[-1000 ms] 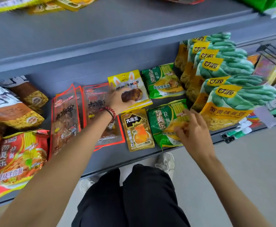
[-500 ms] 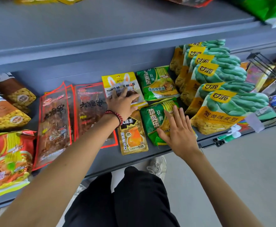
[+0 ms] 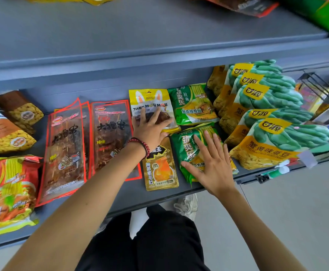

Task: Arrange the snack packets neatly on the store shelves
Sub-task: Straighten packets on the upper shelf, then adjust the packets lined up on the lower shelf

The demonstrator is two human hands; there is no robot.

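Head view, looking down on a grey lower shelf (image 3: 118, 194) laid with snack packets, with an upper shelf (image 3: 140, 32) across twelve o'clock. At nine o'clock lie two brown-and-yellow snack bags (image 3: 5, 135). Below them, toward eight o'clock, a red noodle packet (image 3: 9, 192) lies flat at the shelf's front edge. On its three o'clock side lie clear skewer packets (image 3: 66, 151) with red edges, overlapping one another, their long sides running front to back.

The left hand (image 3: 150, 130), with a red bead bracelet (image 3: 140, 146) on its wrist, rests released and flat, fingers spread. It lies on the lower half of a yellow rabbit-ear packet (image 3: 150, 98) near the centre of the frame, toward the back of the shelf. At that packet's six o'clock a gold sachet (image 3: 160, 171) lies partly under the wrist.

At the yellow packet's three o'clock lies a rear green noodle packet (image 3: 193, 104). At that one's six o'clock is a front green noodle packet (image 3: 186, 151), its near edge at the shelf's lip. The right hand (image 3: 212, 165) lies released on this front packet, palm down, fingers straight and slightly fanned toward twelve o'clock.

Toward three o'clock a row of green-and-yellow broad bean bags (image 3: 277, 139) overlaps like tiles from back to front. The nearest bag is just beside the right hand's little finger.

At six o'clock, below the shelf, black trousers (image 3: 159, 241) and a white shoe (image 3: 187, 206) show.
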